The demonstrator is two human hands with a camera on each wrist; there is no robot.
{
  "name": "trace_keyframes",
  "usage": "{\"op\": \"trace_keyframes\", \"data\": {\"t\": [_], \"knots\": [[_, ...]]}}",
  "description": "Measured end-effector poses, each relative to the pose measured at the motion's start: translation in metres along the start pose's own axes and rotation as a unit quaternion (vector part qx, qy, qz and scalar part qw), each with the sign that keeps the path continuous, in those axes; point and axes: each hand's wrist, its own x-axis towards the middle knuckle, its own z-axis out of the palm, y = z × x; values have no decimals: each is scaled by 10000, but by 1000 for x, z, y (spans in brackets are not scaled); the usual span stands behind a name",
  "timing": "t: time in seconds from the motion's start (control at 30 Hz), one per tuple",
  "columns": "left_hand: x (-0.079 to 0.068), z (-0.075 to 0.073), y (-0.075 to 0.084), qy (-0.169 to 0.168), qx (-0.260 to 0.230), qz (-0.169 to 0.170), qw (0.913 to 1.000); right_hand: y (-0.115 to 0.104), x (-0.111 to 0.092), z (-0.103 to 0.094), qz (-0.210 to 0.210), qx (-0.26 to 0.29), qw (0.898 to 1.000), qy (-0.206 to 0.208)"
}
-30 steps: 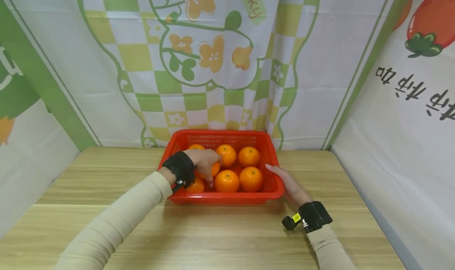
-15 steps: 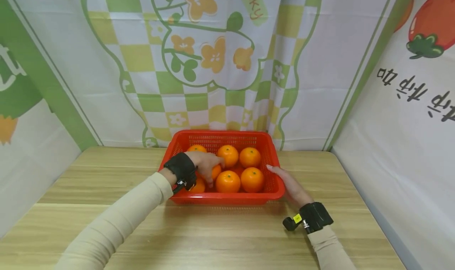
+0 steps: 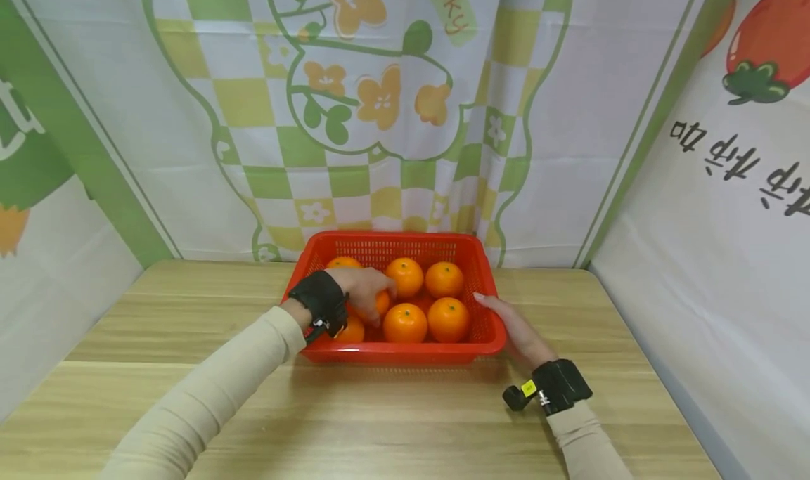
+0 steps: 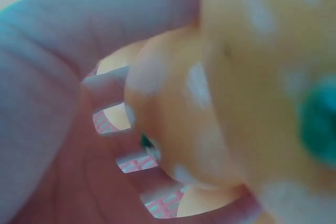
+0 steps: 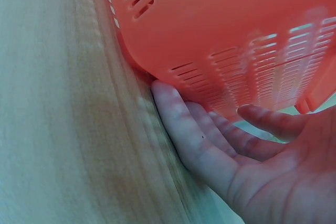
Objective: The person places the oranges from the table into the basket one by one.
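Note:
A red slotted basket (image 3: pixel 395 357) holds several oranges, among them one at the back middle (image 3: pixel 405 277) and one at the front right (image 3: pixel 448 320). My left hand (image 3: pixel 363 288) reaches in at the left side and grips an orange (image 3: pixel 382 303). The left wrist view shows that orange (image 4: pixel 168 114) inside the curve of the fingers, and a blurred orange (image 4: pixel 273 51) close to the camera. My right hand (image 3: pixel 515 329) is at the basket's right side, thumb at the rim. In the right wrist view, the nearly straight fingers (image 5: pixel 191 129) touch the lower outer wall near the table.
The basket stands on a wooden table (image 3: pixel 392 424) near its back edge. Behind it hangs a printed curtain (image 3: pixel 386 192), and a printed sheet (image 3: pixel 715 206) hangs on the right. Black wrist straps with small cameras are worn on both arms.
My left hand stays on the orange and has shifted slightly left. The back left orange has also moved a little left. The right hand keeps its place at the basket.

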Motion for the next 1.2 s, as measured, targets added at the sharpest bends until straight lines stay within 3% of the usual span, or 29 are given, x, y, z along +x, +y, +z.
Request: {"op": "trace_keyframes", "data": {"t": [0.47, 0.6, 0.77, 0.93, 1.07, 1.2], "knots": [[-24, -10, -9, 496, -81, 166, 9986, -3, 10, 5, 40, 154, 9997, -160], [-37, -13, -9, 801, -66, 227, 9965, -2, 11, 5, 99, 175, 9996, -218], [-56, -13, -7, 1425, -26, 301, 9893, -1, 7, 0, 164, 197, 9990, -360], [-78, -14, -7, 2309, 121, 263, 9725, -11, -4, -11, -1, -461, 9989, 53], [-89, -20, -15, 3232, 106, 408, 9454, -29, -18, -27, -209, -1200, 9888, 865], [-97, -26, -30, 3867, 267, 356, 9211, -47, -33, -44, -529, -1650, 9760, 1321]]}}
